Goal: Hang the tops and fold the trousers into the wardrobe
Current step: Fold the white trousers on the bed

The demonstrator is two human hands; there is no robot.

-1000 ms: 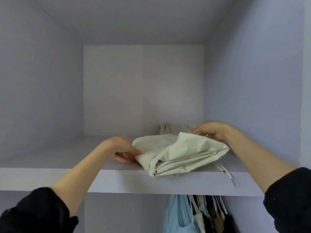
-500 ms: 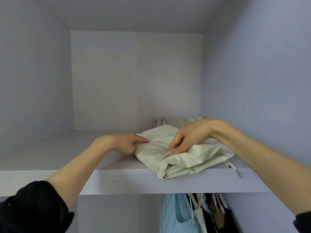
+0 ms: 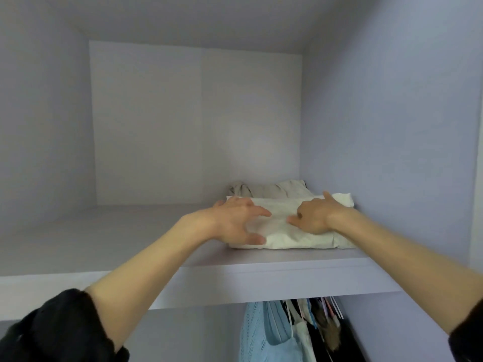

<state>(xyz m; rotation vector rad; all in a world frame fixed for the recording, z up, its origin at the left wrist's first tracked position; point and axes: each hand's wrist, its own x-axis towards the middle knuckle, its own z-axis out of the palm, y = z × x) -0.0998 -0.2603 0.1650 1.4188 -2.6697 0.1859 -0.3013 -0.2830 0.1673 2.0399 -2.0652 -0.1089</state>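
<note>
Folded cream trousers lie flat on the upper wardrobe shelf, near its right wall. My left hand rests on their left end with fingers spread, the thumb at the front edge. My right hand presses on top of them toward the right, fingers loosely bent. Behind them sits another folded beige garment, partly hidden. Tops hang under the shelf, a light blue knit one in front.
The shelf's left half is bare back to the rear panel. The wardrobe's right wall stands close beside the trousers. Dark and pale garments on hangers crowd the space below on the right.
The trousers have slid farther back onto the shelf and lie flatter. Both hands moved from gripping their edges to resting on top, and the drawstring no longer hangs over the shelf edge.
</note>
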